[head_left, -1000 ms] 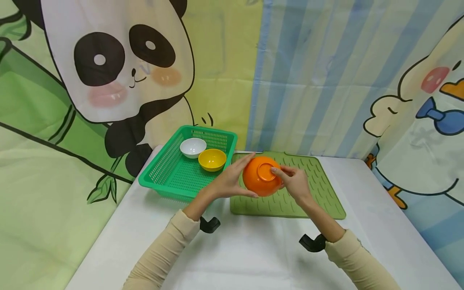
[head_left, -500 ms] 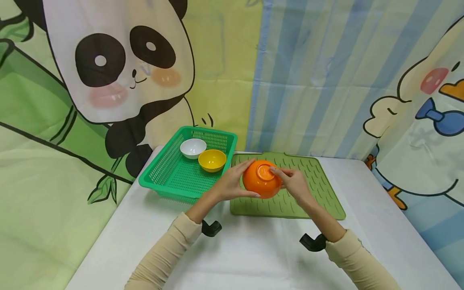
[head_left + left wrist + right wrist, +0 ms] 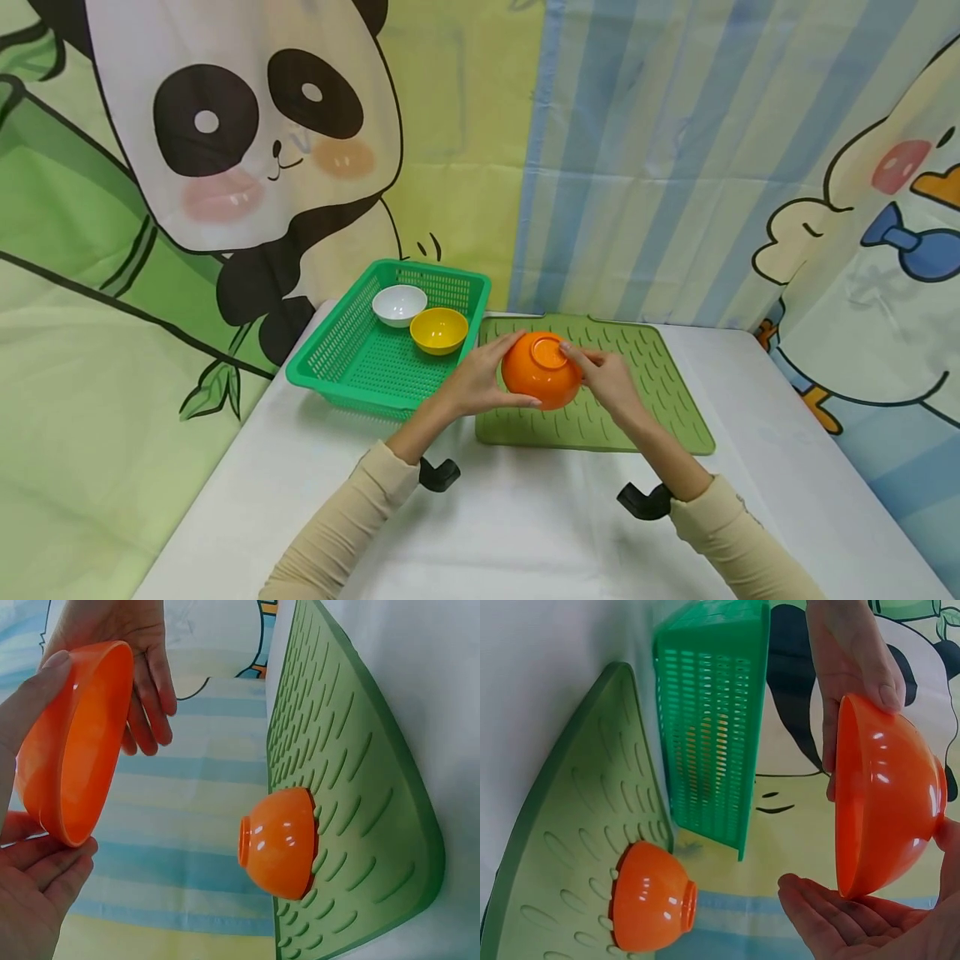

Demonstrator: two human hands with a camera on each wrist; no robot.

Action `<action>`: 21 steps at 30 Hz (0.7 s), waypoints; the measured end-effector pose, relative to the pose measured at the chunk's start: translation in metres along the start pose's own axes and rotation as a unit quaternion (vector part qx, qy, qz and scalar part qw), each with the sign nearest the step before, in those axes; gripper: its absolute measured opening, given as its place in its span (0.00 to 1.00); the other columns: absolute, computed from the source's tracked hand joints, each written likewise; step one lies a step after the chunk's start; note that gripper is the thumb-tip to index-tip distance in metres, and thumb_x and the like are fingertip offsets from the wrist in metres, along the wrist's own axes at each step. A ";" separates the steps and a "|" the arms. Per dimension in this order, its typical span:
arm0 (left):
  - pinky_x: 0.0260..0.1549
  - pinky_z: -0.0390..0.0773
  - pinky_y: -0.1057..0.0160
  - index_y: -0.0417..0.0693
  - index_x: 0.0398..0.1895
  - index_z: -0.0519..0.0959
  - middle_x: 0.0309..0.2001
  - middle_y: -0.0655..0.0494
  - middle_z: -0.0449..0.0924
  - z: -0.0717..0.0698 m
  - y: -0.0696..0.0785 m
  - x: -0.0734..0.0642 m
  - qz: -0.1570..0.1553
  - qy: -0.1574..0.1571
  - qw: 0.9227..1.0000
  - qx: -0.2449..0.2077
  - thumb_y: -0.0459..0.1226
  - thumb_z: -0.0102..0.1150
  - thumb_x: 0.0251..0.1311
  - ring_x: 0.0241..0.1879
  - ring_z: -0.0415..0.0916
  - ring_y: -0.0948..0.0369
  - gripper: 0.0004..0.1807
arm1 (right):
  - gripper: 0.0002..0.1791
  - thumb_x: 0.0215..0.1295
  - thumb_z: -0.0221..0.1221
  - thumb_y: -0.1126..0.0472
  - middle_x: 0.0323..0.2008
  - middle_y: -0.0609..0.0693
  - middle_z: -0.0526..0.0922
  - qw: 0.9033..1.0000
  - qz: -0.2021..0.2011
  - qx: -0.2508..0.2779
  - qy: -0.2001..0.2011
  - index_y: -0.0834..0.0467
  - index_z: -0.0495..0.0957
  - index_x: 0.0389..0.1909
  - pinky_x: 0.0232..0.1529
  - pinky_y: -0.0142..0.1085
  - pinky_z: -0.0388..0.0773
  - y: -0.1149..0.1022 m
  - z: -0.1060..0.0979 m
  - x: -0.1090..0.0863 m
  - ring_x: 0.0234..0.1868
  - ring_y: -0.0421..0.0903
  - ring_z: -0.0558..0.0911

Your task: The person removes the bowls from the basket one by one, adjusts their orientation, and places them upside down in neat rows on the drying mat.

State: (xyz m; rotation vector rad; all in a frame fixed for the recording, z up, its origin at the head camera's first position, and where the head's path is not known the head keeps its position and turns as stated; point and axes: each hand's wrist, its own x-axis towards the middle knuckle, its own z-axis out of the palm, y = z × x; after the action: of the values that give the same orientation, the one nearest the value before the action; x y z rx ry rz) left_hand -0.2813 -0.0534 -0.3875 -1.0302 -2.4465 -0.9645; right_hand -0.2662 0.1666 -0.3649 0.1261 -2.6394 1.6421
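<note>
We find the held bowl (image 3: 536, 383), orange, raised above the mat (image 3: 667, 400) and apart from it, tilted, mouth turned downward. At the mat's left side, the left hand (image 3: 476, 382) grasps the bowl, thumb and fingers round its wall; over the mat's middle, the right hand (image 3: 613, 385) pinches it, thumb at the base, fingertips under the rim. In both wrist views we see a second bowl (image 3: 281, 844), also orange, resting upside down on the mat. Just left of the mat we log a green basket (image 3: 367, 375); in it the yellow bowl (image 3: 439, 333) sits upright nearer the mat, the white bowl (image 3: 400, 307) upright farther from it. Whether these two touch, we cannot tell. Under the mat we note a white table (image 3: 517, 525); behind it, a printed curtain (image 3: 637, 167).
</note>
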 end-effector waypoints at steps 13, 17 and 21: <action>0.44 0.76 0.58 0.48 0.66 0.62 0.58 0.53 0.70 0.047 0.006 0.026 -0.097 0.044 0.993 -0.044 0.63 0.68 0.36 0.51 0.73 0.57 0.53 | 0.39 0.60 0.48 0.32 0.34 0.56 0.78 0.998 0.028 -0.053 -0.005 0.66 0.77 0.49 0.35 0.39 0.67 0.014 -0.025 0.023 0.34 0.47 0.70; 0.44 0.76 0.57 0.50 0.65 0.63 0.56 0.55 0.71 0.062 -0.002 0.043 -0.122 0.032 0.991 -0.037 0.63 0.68 0.35 0.49 0.72 0.58 0.52 | 0.43 0.57 0.47 0.29 0.40 0.60 0.76 0.996 0.065 -0.064 -0.016 0.68 0.76 0.47 0.44 0.47 0.65 0.027 -0.037 0.039 0.44 0.52 0.69; 0.43 0.75 0.57 0.51 0.64 0.65 0.54 0.56 0.73 0.078 -0.009 0.060 -0.124 0.010 0.991 -0.040 0.63 0.69 0.35 0.49 0.71 0.59 0.50 | 0.46 0.57 0.47 0.28 0.51 0.65 0.73 0.994 0.090 -0.062 -0.027 0.69 0.73 0.51 0.57 0.55 0.61 0.042 -0.049 0.053 0.55 0.59 0.68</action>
State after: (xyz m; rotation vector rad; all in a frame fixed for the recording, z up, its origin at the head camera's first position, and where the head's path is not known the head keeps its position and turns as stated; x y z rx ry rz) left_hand -0.3317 0.0262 -0.4168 -0.7468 -2.5812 -1.1528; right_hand -0.3232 0.2268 -0.3772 -0.0750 -2.8601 1.5341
